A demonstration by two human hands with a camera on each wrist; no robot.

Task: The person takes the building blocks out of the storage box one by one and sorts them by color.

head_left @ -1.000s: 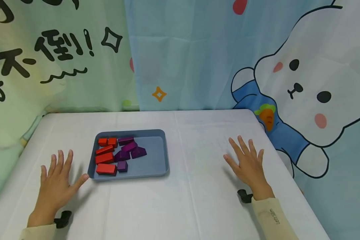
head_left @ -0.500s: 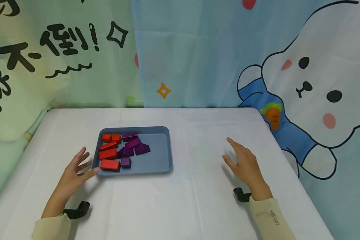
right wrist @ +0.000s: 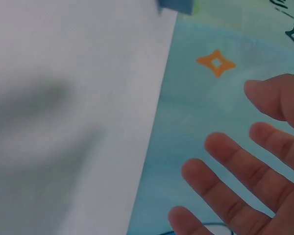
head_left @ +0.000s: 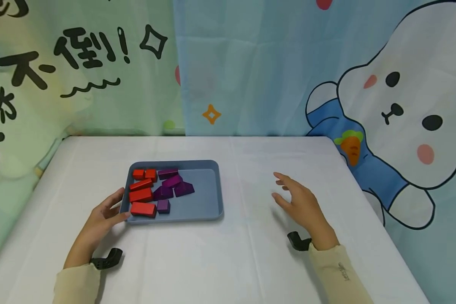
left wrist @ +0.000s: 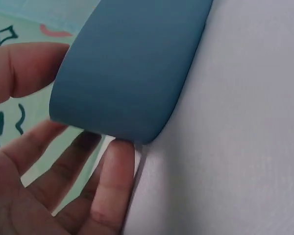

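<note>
Behind the white tabletop (head_left: 197, 261) hangs a curtain (head_left: 247, 80) printed with black lettering (head_left: 86, 55), an orange star (head_left: 211, 114), a white animal (head_left: 406, 97) and a carrot (head_left: 351, 150).

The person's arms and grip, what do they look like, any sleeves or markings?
The left sleeve and right sleeve are cream; the right one bears a dark marking, too small to read. A black angular piece juts out near each sleeve's end. The left grip and right grip wear no gloves.

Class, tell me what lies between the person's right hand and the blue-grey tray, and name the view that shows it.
Only a bare stretch of white tablecloth separates the right hand from the blue-grey tray; the head view shows this.
</note>
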